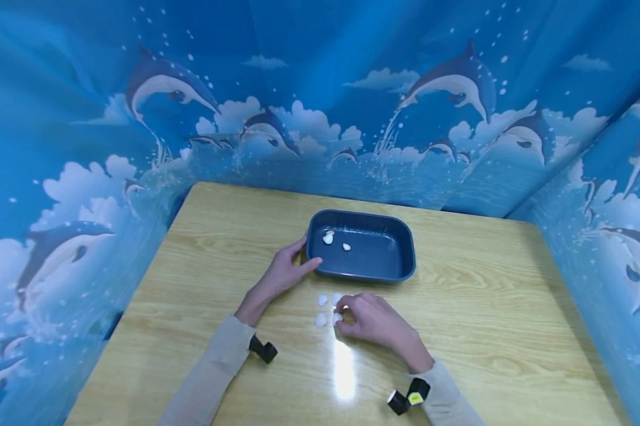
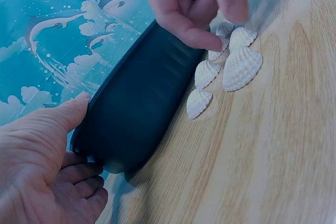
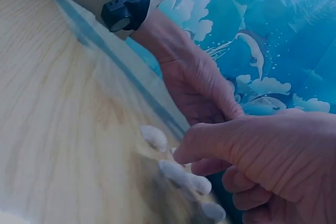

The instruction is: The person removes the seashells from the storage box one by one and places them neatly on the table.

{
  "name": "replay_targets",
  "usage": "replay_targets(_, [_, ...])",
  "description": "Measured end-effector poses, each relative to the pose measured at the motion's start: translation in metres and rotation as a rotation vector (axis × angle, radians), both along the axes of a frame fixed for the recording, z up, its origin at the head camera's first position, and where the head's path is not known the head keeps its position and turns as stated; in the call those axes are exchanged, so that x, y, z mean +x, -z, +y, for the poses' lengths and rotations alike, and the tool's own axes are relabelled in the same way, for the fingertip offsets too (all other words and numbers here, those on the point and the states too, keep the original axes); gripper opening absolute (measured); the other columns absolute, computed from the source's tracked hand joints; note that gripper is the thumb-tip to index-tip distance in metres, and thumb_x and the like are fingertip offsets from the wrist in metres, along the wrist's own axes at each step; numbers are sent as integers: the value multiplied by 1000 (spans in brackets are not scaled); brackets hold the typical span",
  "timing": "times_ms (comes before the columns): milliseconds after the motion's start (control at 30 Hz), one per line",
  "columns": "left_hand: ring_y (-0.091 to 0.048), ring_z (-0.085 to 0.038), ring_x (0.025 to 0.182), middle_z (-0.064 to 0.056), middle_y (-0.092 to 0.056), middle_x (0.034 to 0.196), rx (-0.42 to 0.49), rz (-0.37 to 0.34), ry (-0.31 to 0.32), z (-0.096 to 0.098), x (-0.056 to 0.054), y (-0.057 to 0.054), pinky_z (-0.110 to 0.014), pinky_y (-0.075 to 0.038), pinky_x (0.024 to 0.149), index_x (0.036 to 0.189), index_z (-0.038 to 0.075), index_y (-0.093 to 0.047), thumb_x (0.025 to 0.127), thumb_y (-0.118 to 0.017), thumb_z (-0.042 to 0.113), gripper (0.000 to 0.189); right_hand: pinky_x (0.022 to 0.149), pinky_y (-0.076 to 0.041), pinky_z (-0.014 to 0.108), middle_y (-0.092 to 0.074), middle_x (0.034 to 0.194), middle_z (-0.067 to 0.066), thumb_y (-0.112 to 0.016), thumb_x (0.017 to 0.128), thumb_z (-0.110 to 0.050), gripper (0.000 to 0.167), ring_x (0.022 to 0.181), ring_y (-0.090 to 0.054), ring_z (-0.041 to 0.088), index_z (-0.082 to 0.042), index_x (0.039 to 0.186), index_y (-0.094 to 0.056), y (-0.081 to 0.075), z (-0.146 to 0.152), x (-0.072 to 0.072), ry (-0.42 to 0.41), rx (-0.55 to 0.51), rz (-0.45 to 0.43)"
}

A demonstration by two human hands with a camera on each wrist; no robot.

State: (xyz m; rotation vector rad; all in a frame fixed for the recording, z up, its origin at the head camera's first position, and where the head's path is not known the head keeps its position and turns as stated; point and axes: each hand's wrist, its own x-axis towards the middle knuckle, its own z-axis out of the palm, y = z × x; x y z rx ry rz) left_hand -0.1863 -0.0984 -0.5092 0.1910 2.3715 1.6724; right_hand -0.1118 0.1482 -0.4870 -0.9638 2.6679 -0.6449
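A dark blue plastic basin (image 1: 361,276) stands on the table with a few small white shells (image 1: 327,239) inside its left part. My left hand (image 1: 283,273) grips the basin's left end, thumb at the rim and fingers against the outer wall, as the left wrist view also shows. In front of the basin, several ribbed white seashells (image 2: 242,69) lie close together on the wood. Over this group is my right hand (image 1: 375,319), thumb and index finger bent and apart around the right-hand shells. No shell shows between its fingertips in the left wrist view.
The light wooden table (image 1: 485,284) spreads out on both sides of the basin. A blue curtain printed with dolphins (image 1: 320,118) hangs behind the table and along its sides. Black wrist devices (image 1: 409,397) sit on both sleeves.
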Motion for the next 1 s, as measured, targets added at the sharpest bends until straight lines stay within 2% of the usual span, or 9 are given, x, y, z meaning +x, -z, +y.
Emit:
replay_targets(267, [-26, -29, 157, -8, -31, 169, 13, 6, 6, 0, 0, 1, -46, -24, 128, 162, 11, -34, 99, -73, 36, 79, 47, -38, 19, -53, 63, -16, -78, 92, -22, 20, 53, -40, -4, -10, 108, -77, -13, 4, -1, 18, -115, 20])
replay_targets(500, [-27, -27, 157, -6, -31, 169, 7, -8, -3, 0, 0, 1, -45, -26, 127, 162, 13, -35, 99, -73, 39, 78, 46, -32, 18, -46, 59, -14, -76, 93, -20, 18, 51, -37, -3, -10, 108, -77, -24, 8, -6, 54, -146, 25])
replay_targets(733, [-27, -27, 157, -7, -31, 169, 2, 1, -1, 0, 0, 0, -45, -26, 127, 162, 12, -34, 99, -73, 38, 79, 46, -32, 18, -46, 59, -13, -77, 93, -15, 17, 52, -38, -2, -6, 106, -77, -36, 11, -19, 62, -182, 108])
replay_targets(1000, [-27, -28, 157, -8, -31, 169, 2, -1, 3, 0, 1, -1, -45, -26, 127, 162, 10, -35, 99, -73, 37, 78, 45, -27, 19, -41, 57, -15, -75, 95, -17, 14, 48, -35, -1, -7, 106, -77, -49, 14, -38, 80, -192, 162])
